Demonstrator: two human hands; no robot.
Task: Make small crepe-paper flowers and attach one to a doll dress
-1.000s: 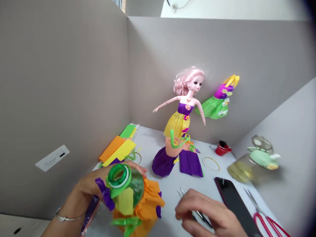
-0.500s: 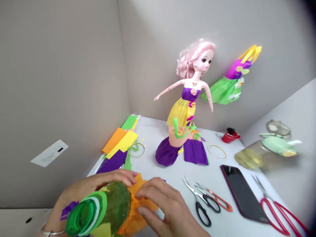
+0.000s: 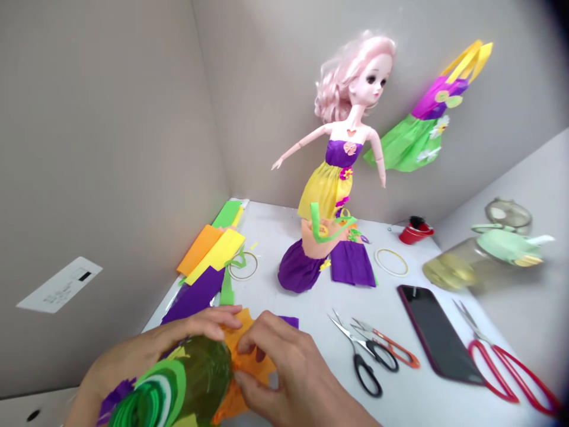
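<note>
I have the green bottle in the lower left of the frame, tilted so that its mouth faces the bottom left corner. Orange paper surrounds its far end, in the bottom center.

Left hand: positioned along the upper side of the bottle. Its visible fingers lie close together, tips reaching the orange paper. The thumb is hidden; I cannot tell how firmly this hand grips.

Right hand: positioned at the bottom center, at the orange paper. Index finger and thumb are bent toward each other, paper showing between them. I cannot tell whether they pinch a fold.

Work surface: I have black-handled scissors right of the right hand, well apart from it, with an orange-handled tool just beside them. A dark phone and red-handled scissors occupy the lower right. A purple and peach doll dress stands at the center, in front of the doll. Colored paper sheets lie left of center.
</note>
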